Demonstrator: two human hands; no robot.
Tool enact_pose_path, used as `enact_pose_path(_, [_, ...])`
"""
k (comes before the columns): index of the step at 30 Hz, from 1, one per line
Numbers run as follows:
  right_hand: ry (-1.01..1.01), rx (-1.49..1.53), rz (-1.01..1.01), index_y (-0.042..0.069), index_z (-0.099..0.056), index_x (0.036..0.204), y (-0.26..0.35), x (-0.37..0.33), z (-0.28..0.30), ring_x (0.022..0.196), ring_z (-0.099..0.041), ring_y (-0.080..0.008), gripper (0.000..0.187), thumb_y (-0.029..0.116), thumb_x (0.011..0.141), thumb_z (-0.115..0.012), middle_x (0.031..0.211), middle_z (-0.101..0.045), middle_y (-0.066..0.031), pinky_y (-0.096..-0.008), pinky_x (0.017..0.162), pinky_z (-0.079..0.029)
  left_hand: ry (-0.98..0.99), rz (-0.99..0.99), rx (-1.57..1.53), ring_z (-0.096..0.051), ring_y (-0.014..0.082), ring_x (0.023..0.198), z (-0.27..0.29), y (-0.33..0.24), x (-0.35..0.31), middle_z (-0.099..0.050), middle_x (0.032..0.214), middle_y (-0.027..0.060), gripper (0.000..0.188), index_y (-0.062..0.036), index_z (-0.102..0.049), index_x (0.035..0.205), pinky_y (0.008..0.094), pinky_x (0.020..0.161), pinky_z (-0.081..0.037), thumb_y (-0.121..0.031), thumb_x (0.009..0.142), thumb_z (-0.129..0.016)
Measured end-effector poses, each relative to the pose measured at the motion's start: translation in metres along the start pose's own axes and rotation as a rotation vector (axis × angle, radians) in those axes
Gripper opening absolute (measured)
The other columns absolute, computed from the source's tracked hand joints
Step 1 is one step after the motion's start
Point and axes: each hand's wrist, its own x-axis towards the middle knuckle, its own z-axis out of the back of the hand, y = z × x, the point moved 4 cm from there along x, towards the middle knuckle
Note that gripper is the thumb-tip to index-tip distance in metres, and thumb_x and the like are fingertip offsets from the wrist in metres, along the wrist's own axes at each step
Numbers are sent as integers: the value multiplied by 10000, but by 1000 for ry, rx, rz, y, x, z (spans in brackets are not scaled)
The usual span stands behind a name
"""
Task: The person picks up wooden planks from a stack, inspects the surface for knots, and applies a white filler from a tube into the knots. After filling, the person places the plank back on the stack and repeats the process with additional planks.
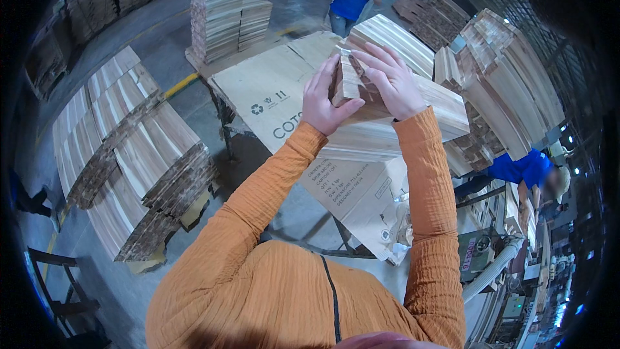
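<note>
Wooden planks [381, 130] lie stacked on a cardboard-covered table in front of me. My left hand [325, 100] is closed around the left end of a short wooden piece [351, 83] on the stack, its thumb along the near side. My right hand [394, 81] rests over the top of the wood, its fingers stretched out toward the left hand. The far side of the wood, under the fingers, is partly hidden.
Flattened printed cardboard [252, 81] covers the table. More plank stacks stand at the left [132, 155], far back [219, 13] and right [510, 77]. A person in blue [355, 6] carries boards at the back; another person [516, 171] is at the right near a machine [478, 252].
</note>
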Motion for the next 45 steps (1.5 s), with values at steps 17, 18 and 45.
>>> enact_pose_path(17, [19, -83, -32, 277, -505, 1301, 15, 3, -5, 1326, -271, -358, 439, 397, 911, -341, 1410, -406, -63, -485, 1073, -181, -8, -16, -2, -544, 363, 1076, 2, -1, 2, -528, 1208, 212, 909, 16, -399, 1309, 414, 907, -428, -547, 669, -715])
enact_pose_path(18, [19, -80, -31, 278, -503, 1303, 14, 2, -5, 1327, -270, -357, 440, 399, 913, -341, 1410, -405, -64, -483, 1074, -181, -5, -15, 3, -542, 363, 1079, 2, -1, 2, -526, 1211, 212, 909, 17, -400, 1308, 414, 909, -427, -546, 668, -716])
enact_pose_path(45, [-147, -197, -61, 267, -497, 1307, 2, -39, 7, 1299, -314, -350, 431, 403, 917, -375, 1374, -433, -89, -473, 1057, -228, -14, 36, -80, -578, 345, 1029, -1, 4, 6, -570, 1141, 203, 869, 21, -421, 1294, 399, 871, -452, -506, 675, -730])
